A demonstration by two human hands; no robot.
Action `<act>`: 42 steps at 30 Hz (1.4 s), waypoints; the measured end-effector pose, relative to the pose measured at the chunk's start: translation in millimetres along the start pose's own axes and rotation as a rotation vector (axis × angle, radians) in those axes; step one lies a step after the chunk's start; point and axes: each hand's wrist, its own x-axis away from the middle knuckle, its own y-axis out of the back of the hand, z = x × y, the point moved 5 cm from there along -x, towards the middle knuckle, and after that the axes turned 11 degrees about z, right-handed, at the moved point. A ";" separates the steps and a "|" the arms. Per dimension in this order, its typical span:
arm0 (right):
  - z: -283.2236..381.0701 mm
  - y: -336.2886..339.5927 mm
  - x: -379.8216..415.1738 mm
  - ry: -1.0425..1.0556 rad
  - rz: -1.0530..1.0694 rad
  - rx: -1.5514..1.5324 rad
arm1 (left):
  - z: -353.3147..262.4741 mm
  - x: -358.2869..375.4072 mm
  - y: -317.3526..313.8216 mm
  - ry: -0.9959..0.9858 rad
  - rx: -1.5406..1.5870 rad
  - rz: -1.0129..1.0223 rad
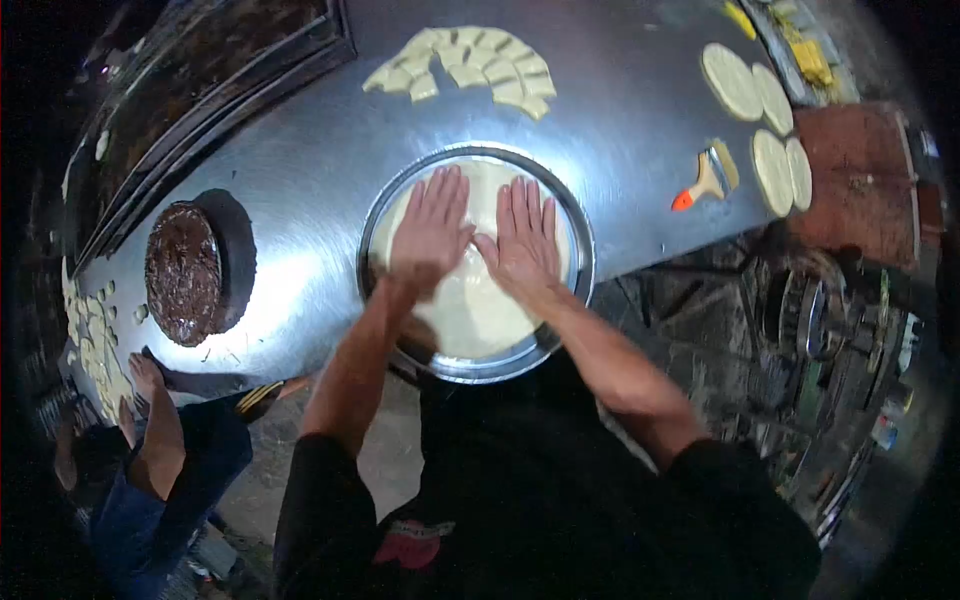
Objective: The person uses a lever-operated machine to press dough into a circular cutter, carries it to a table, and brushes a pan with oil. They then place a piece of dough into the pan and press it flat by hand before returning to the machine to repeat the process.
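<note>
A round metal pan (587, 262) holds a wide, pale sheet of dough (475, 315) at the front edge of the metal table. Both hands lie flat on the dough's upper half, side by side. My left hand (432, 225) is on the left part, fingers stretched away from me, its edge slightly blurred. On the right part rests my right hand (524, 232), its fingers extended and a little apart. The two thumbs come close together near the middle of the dough. Neither hand grips anything.
Cut dough pieces (480, 60) lie beyond the pan. A brush (712, 175) and flat dough ovals (732, 82) are at the right. A round dish of dark brown paste (183, 273) stands left; past it, a co-worker's hand (147, 372) is near small dough pieces (97, 345).
</note>
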 end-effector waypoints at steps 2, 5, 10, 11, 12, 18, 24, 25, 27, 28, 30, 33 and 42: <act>-12.6 9.0 -7.6 0.123 -0.024 0.092 | 7.1 1.4 -3.6 0.074 0.018 -0.034; -18.5 30.4 -33.0 0.366 0.080 -0.056 | 1.1 19.3 3.2 0.175 0.050 -0.046; -9.7 12.8 -8.8 -0.088 -0.144 -0.087 | 0.0 -7.0 1.8 0.156 0.035 0.056; -15.2 10.8 4.6 0.022 -0.106 0.058 | -4.5 -13.2 1.3 -0.024 0.074 -0.027; -22.7 11.1 5.9 0.042 -0.089 0.054 | -3.0 -7.5 0.0 -0.014 0.092 -0.030; -16.4 59.2 -15.1 0.201 0.033 -0.305 | -25.6 8.3 6.0 0.128 0.073 -0.155; -8.2 44.1 -40.6 0.160 0.237 -0.039 | -15.1 -14.4 -12.3 0.113 0.099 -0.047; -10.5 39.2 -42.2 0.163 0.215 -0.041 | -9.8 -15.6 -12.2 0.134 0.094 -0.017; -20.2 22.4 -26.5 0.199 0.000 0.032 | -10.6 -1.3 -13.0 0.128 0.083 -0.039; -19.1 30.1 -13.6 0.359 -0.059 0.038 | -9.9 7.7 -13.6 0.184 0.067 -0.032; -18.8 35.8 -25.1 0.418 0.042 0.009 | -15.7 28.5 -13.9 0.255 0.046 -0.033; -5.8 52.4 -37.4 0.487 0.305 -0.186 | -15.5 58.4 -23.3 0.399 0.139 0.028; 22.5 33.0 -37.8 0.311 0.141 0.105 | 23.7 39.6 53.0 0.347 0.559 -0.253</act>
